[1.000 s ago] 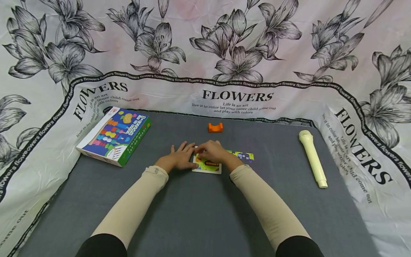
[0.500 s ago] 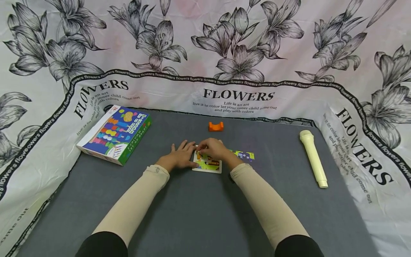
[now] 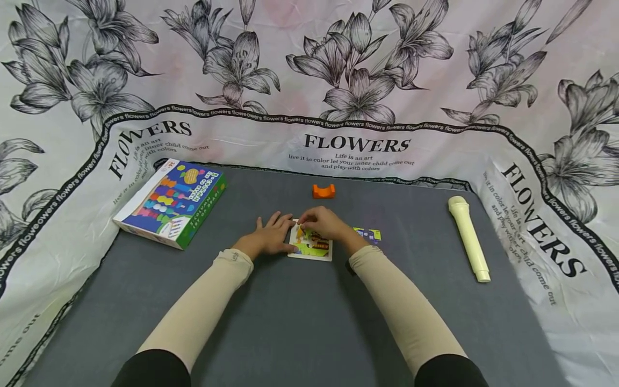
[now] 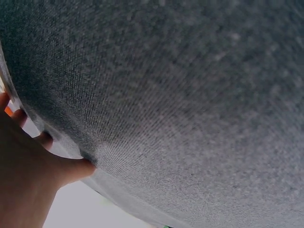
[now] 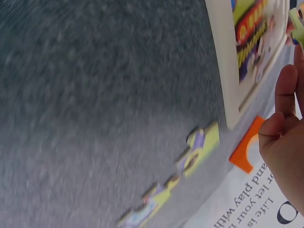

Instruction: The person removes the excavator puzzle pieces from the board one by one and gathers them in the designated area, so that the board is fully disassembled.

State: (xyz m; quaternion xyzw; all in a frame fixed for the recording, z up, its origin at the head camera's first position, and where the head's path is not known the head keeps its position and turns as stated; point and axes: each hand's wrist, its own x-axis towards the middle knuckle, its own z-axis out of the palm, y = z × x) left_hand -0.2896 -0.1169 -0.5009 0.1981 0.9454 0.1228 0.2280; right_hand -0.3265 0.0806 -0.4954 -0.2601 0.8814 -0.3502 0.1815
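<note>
A small jigsaw puzzle tray (image 3: 309,258) with a pale frame and a bright yellow-green picture lies on the grey table. My left hand (image 3: 268,238) rests beside its left edge, fingers spread, thumb at the frame. Over the tray's upper part is my right hand (image 3: 325,222), pinching a small puzzle piece (image 5: 297,28), seen at the edge of the right wrist view. That hand hides the tray's upper right part. Loose puzzle pieces (image 3: 370,235) lie right of the tray; the right wrist view shows several, including a yellow-and-purple piece (image 5: 199,149).
An orange curved block (image 3: 323,191) sits beyond the tray. At the back left is a colourful toy box (image 3: 171,204), and on the right a pale yellow stick-like object (image 3: 470,239). A floral cloth (image 3: 358,97) hangs behind the table.
My right hand has moved slightly up and away over the tray, its fingers drawing back from the picture, so more of it shows. My left hand stays in place.
</note>
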